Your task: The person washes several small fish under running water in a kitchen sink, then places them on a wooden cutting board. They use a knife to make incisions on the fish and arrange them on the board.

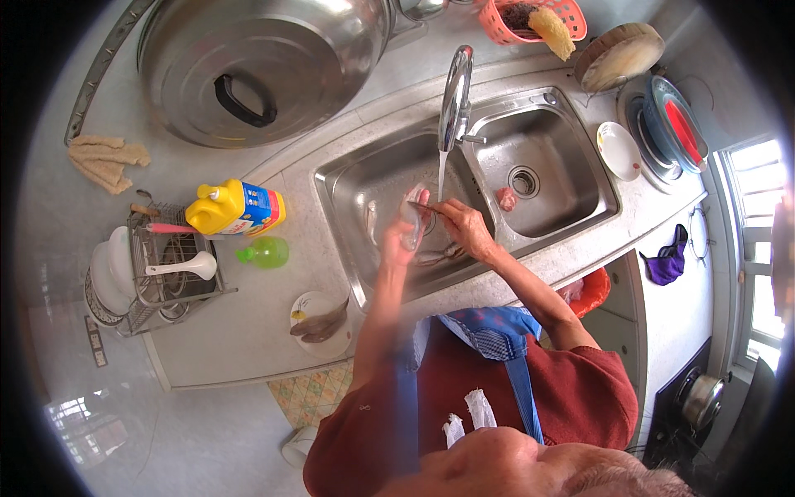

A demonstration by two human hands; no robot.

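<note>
Over the larger basin of a steel double sink [385, 152], my left hand [402, 239] holds a pale, wet fish [412, 217]. My right hand [464, 227] pinches a thin dark thing, perhaps a tool, whose end touches the fish. Water [441, 177] runs from the chrome faucet [456, 93] beside my hands. More small fish [435, 256] lie in the basin below, and another pale one [371, 222] rests at its left. Two brown fish [320, 324] are on a white plate [304, 304] on the counter to the left.
A pink lump of flesh [507, 199] lies in the smaller basin. Left of the sink stand a yellow jug [236, 208], a green bottle [266, 252] and a dish rack [177, 267]. Bowls [667, 124] and a white dish [618, 151] are at the right. A red bag [590, 295] hangs below.
</note>
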